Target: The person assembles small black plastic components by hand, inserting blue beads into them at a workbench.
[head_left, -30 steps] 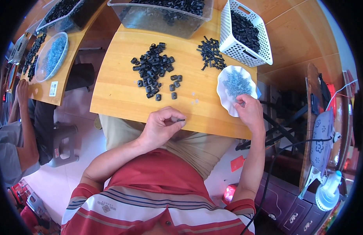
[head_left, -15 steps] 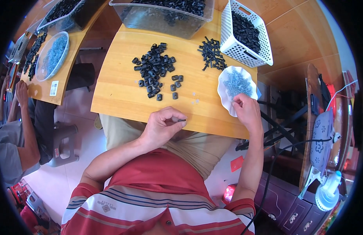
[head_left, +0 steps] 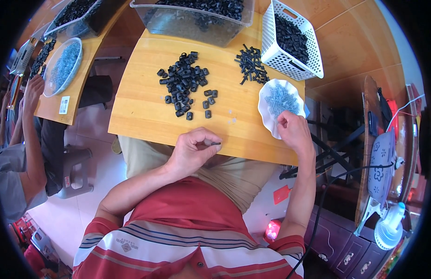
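My left hand (head_left: 195, 148) is closed in a pinch just in front of the table's near edge, with a small black plastic part (head_left: 216, 143) between thumb and forefinger. Over the near rim of a white wavy-edged dish (head_left: 266, 118), my right hand (head_left: 293, 130) has its fingertips pressed together; what they hold, if anything, is hidden. The dish contains a heap of tiny silvery-blue pieces (head_left: 281, 98) that look like springs. Short hollow black plastic pieces (head_left: 182, 83) lie piled at the middle of the table. Farther right is a heap of thin black pins (head_left: 251, 64).
A clear plastic bin (head_left: 192, 28) of black parts stands at the back. The white perforated basket (head_left: 290, 67) at the back right holds more. On the left, a co-worker's hand (head_left: 35, 88) is beside a round tray (head_left: 79, 65) of similar silvery-blue pieces. A small fan (head_left: 390, 228) is at right.
My right hand has shifted very slightly at the dish's rim; my left hand has stayed nearly still. The co-worker's hand has moved up toward the round tray.
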Demonstrator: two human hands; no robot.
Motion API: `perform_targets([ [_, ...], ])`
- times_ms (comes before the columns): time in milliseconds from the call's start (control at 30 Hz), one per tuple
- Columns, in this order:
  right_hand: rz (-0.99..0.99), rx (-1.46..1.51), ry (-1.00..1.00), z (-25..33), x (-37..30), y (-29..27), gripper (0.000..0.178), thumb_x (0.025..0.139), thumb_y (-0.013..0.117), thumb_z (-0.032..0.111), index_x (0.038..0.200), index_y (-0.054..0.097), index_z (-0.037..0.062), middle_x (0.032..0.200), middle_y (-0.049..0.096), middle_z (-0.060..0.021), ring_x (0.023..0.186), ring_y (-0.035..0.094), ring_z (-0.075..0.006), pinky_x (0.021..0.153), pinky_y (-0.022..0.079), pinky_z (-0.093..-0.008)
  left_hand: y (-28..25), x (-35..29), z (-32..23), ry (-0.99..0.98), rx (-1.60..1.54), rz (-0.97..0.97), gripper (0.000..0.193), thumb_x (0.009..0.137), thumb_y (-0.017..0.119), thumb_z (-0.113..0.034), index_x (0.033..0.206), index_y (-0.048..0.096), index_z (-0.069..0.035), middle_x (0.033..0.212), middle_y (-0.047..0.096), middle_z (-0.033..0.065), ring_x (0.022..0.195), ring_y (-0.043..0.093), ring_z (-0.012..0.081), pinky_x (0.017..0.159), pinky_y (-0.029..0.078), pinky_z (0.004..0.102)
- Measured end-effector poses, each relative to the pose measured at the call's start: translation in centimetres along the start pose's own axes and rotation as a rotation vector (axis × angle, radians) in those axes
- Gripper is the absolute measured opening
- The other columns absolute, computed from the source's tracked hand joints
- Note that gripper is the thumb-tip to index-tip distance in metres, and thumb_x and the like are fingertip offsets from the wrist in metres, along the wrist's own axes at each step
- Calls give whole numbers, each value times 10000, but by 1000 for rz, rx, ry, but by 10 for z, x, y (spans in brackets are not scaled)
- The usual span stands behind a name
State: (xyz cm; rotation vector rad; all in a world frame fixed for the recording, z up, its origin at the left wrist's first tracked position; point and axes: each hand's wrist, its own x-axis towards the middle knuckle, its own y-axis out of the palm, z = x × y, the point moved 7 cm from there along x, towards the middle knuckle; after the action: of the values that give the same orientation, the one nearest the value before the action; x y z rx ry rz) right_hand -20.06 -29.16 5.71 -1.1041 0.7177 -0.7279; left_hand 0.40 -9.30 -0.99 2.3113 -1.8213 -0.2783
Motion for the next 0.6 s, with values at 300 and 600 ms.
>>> perform_targets([
  [300,27,-43,3,4,1,-2,123,794,591,80,902,632,40,851,690,-197,843,659,-412,757,515,-480,-1,1,1,-13,-9,7,89,889,697,18,977,693,11,961,623,31,842,608,66,721,516,203],
  [600,49,26,-4,0,2,-1,151,761,609,13,910,630,0,813,690,-184,794,684,-349,747,536,-409,0,1,0,-1,-2,2,87,889,692,23,976,692,11,965,617,30,838,603,63,713,508,198],
])
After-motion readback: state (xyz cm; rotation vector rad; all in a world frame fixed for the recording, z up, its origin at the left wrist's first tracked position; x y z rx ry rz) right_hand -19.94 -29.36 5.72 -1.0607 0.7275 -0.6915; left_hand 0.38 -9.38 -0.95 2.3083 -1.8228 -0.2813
